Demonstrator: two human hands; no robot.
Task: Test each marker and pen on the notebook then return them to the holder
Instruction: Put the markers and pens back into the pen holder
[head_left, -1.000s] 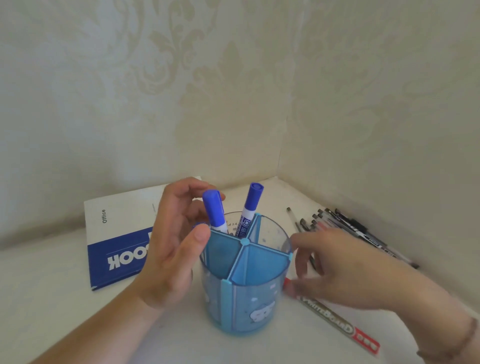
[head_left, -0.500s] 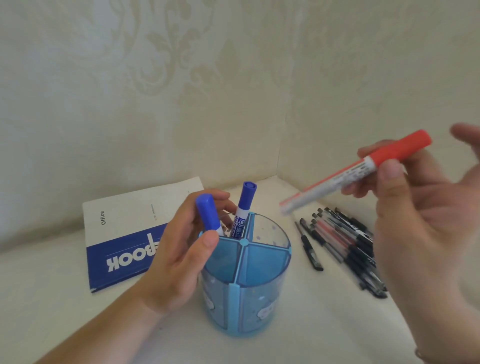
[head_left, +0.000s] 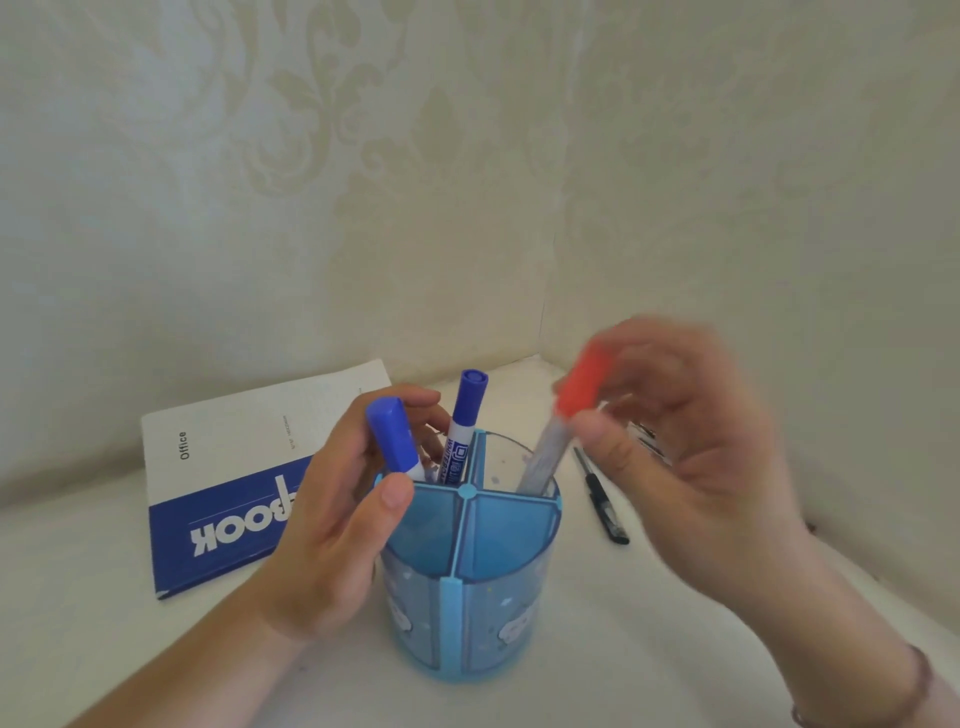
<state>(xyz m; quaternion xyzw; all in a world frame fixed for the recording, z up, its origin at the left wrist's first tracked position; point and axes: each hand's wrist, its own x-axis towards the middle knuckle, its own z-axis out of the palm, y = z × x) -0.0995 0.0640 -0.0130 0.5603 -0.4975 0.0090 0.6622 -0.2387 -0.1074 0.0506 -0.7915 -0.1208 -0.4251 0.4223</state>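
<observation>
Notebook (head_left: 228, 467) lies closed at the left on the table (head_left: 104, 597). Left hand (head_left: 332, 525) holds the blue holder (head_left: 467, 587), its grip curled round the rim beside two blue-capped markers (head_left: 395, 439). Right hand (head_left: 691, 447), blurred, pinches a red-capped marker (head_left: 561, 436) standing in the holder's far right compartment. Black pen (head_left: 602, 499) lies just right.
</observation>
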